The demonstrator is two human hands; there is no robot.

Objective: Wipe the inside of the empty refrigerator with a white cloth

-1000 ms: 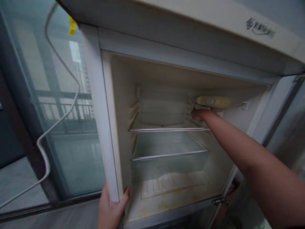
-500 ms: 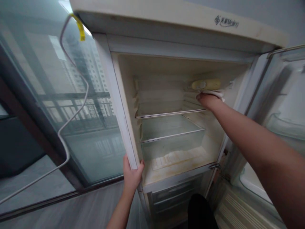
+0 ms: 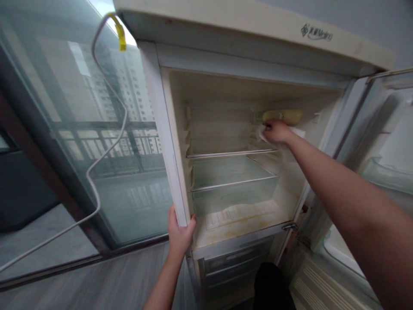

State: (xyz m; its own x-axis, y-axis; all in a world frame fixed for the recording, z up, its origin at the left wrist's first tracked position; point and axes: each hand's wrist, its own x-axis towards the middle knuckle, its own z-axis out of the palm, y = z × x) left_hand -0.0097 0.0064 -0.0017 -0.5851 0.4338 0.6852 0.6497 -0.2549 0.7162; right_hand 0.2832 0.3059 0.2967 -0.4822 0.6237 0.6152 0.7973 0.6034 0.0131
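An old white refrigerator (image 3: 226,60) stands with its door (image 3: 387,142) swung out to the right. My left hand (image 3: 181,230) is closed around the lower left edge of the upper compartment, thumb on the inner side. Inside, at the upper right wall, my right hand (image 3: 275,130) pinches a white cloth (image 3: 262,134), part of which trails behind the wrist. Just above that hand is a yellowish control housing (image 3: 292,116) on the side wall. Below lie two glass shelves (image 3: 230,153) and a stained compartment floor (image 3: 238,230).
A white cord (image 3: 124,116) with a yellow tag (image 3: 121,38) hangs at the left, before a glass window (image 3: 129,189). Lower drawers (image 3: 238,267) sit under the compartment. A dark-clothed knee (image 3: 272,284) is close to them. Door shelves (image 3: 383,172) project at the right.
My right hand has moved slightly deeper and up along the right wall with the cloth, now partly over the housing. My left hand keeps its hold. The view has shifted slightly.
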